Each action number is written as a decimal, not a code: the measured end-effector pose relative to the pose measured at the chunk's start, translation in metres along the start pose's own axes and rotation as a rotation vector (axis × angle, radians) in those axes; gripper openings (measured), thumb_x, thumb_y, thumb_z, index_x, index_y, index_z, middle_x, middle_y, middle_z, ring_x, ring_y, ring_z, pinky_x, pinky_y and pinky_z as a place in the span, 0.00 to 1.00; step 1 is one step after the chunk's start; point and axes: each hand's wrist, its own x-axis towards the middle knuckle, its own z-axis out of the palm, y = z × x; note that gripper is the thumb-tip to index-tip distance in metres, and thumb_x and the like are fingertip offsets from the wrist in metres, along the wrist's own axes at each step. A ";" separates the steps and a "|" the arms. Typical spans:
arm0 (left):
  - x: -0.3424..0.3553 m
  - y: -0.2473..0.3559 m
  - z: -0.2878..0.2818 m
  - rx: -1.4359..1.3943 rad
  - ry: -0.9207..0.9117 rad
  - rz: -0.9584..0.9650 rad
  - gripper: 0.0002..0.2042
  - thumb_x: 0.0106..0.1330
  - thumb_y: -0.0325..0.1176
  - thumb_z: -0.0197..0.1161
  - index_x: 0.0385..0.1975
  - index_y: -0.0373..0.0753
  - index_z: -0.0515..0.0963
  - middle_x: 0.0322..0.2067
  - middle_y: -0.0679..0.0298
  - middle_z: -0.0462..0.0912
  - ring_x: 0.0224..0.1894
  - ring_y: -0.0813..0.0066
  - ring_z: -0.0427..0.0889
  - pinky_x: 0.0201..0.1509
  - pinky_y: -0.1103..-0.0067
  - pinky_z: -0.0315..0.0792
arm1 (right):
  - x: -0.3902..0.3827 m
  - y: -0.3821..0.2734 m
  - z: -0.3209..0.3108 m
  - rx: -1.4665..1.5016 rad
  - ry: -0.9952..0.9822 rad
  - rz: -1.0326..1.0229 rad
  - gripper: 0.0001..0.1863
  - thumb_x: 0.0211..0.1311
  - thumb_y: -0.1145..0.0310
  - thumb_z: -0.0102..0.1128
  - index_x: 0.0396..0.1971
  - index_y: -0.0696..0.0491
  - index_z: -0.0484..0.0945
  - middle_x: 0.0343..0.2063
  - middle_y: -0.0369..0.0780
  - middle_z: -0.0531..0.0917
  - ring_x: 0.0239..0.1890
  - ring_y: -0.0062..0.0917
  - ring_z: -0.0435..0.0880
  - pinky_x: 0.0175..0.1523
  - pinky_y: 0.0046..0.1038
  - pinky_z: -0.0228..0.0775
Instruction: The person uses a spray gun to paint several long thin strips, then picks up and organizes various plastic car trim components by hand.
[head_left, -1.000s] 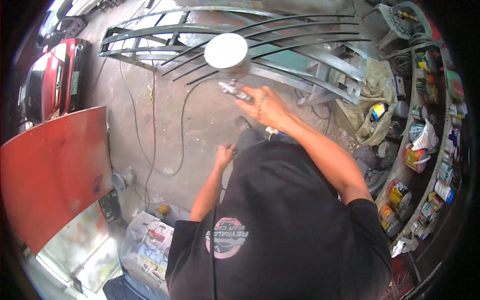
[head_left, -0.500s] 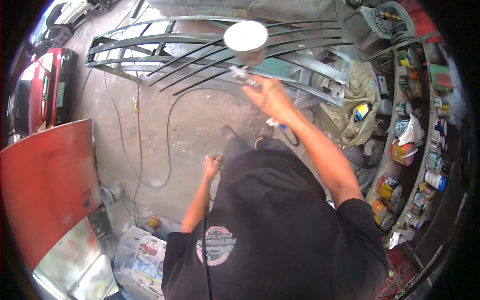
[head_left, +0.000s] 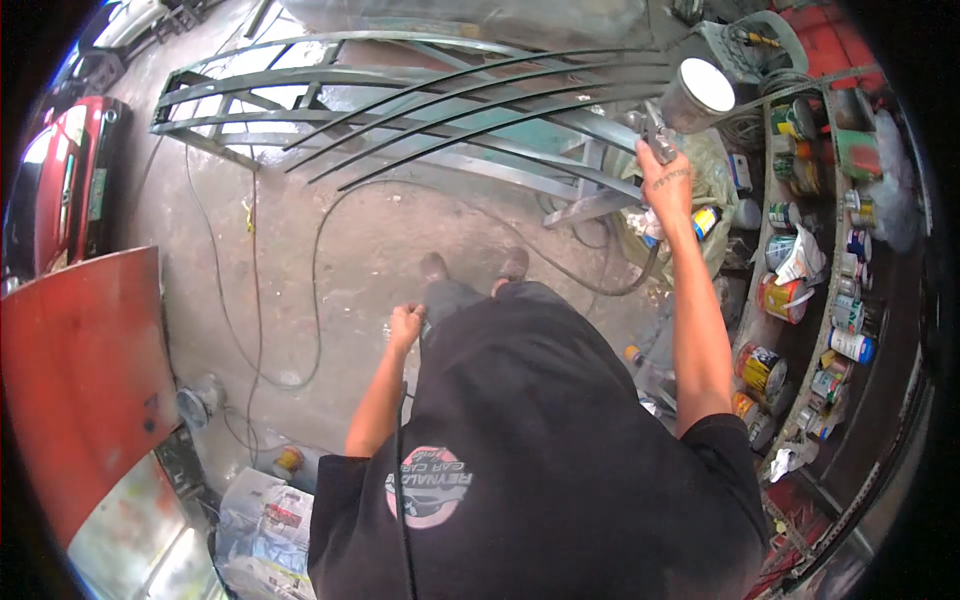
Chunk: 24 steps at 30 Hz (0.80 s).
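My right hand (head_left: pixel 668 188) is wrapped round the handle of a spray gun (head_left: pixel 655 138), out over the right end of the dark strips. On top of the gun sits a round cup (head_left: pixel 697 97) with a white top. A dark air hose (head_left: pixel 605 291) hangs below the gun and curves off along the floor. Several long, thin, bowed dark strips (head_left: pixel 450 130) lie across a metal frame (head_left: pixel 210 142). Down by my left thigh, my left hand (head_left: pixel 405 325) is closed; whatever it holds, if anything, is too small to make out.
On the right, shelves (head_left: pixel 812 350) carry several paint cans. A crumpled plastic sheet (head_left: pixel 712 165) lies beside them. To the left stand a red curved panel (head_left: pixel 90 385) and a red car (head_left: pixel 85 180). A newspaper-covered bundle (head_left: pixel 265 535) is at the lower left.
My right hand has swung the spray gun to the right, from above the middle of the strips to their right end. My left hand stays low and closed.
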 end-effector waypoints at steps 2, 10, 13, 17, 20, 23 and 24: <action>0.002 -0.010 -0.015 0.012 0.000 -0.035 0.14 0.64 0.36 0.60 0.32 0.28 0.82 0.21 0.56 0.83 0.26 0.70 0.81 0.33 0.69 0.73 | -0.029 -0.041 0.012 0.035 -0.178 -0.033 0.20 0.63 0.56 0.64 0.43 0.60 0.83 0.26 0.51 0.86 0.30 0.40 0.85 0.41 0.37 0.74; 0.011 -0.019 -0.070 0.025 -0.091 -0.061 0.15 0.67 0.38 0.59 0.40 0.30 0.83 0.27 0.56 0.84 0.26 0.70 0.82 0.29 0.73 0.77 | -0.128 -0.153 0.106 0.142 -0.501 -0.274 0.21 0.64 0.57 0.64 0.47 0.60 0.81 0.26 0.49 0.84 0.30 0.33 0.83 0.39 0.34 0.74; 0.006 -0.023 -0.089 0.027 -0.117 -0.073 0.17 0.68 0.38 0.60 0.46 0.30 0.82 0.31 0.57 0.85 0.28 0.72 0.82 0.29 0.75 0.78 | -0.154 -0.178 0.149 0.141 -0.600 -0.325 0.21 0.65 0.57 0.63 0.49 0.58 0.81 0.25 0.51 0.83 0.30 0.37 0.82 0.39 0.37 0.74; 0.002 -0.036 -0.112 -0.022 -0.062 -0.024 0.17 0.65 0.40 0.62 0.39 0.29 0.83 0.24 0.57 0.83 0.24 0.71 0.81 0.28 0.73 0.76 | -0.176 -0.231 0.182 0.113 -0.758 -0.424 0.25 0.65 0.58 0.63 0.54 0.61 0.78 0.26 0.55 0.83 0.29 0.38 0.86 0.40 0.37 0.75; 0.003 -0.046 -0.125 0.015 -0.074 -0.098 0.17 0.66 0.39 0.61 0.40 0.29 0.83 0.25 0.57 0.84 0.25 0.71 0.81 0.28 0.73 0.76 | -0.187 -0.253 0.200 0.182 -0.781 -0.521 0.25 0.65 0.57 0.62 0.54 0.61 0.78 0.26 0.58 0.83 0.32 0.45 0.87 0.42 0.39 0.75; 0.007 -0.059 -0.140 -0.006 -0.083 -0.094 0.16 0.66 0.38 0.60 0.40 0.29 0.83 0.25 0.57 0.84 0.26 0.70 0.82 0.29 0.72 0.76 | -0.187 -0.262 0.202 0.215 -0.765 -0.490 0.26 0.65 0.57 0.62 0.53 0.62 0.78 0.25 0.56 0.83 0.31 0.46 0.86 0.41 0.40 0.75; 0.011 -0.058 -0.143 -0.009 -0.098 -0.084 0.16 0.66 0.38 0.60 0.40 0.29 0.83 0.25 0.57 0.84 0.26 0.70 0.82 0.29 0.72 0.76 | -0.185 -0.261 0.199 0.235 -0.761 -0.476 0.26 0.64 0.56 0.62 0.53 0.62 0.78 0.24 0.55 0.83 0.31 0.46 0.86 0.41 0.40 0.75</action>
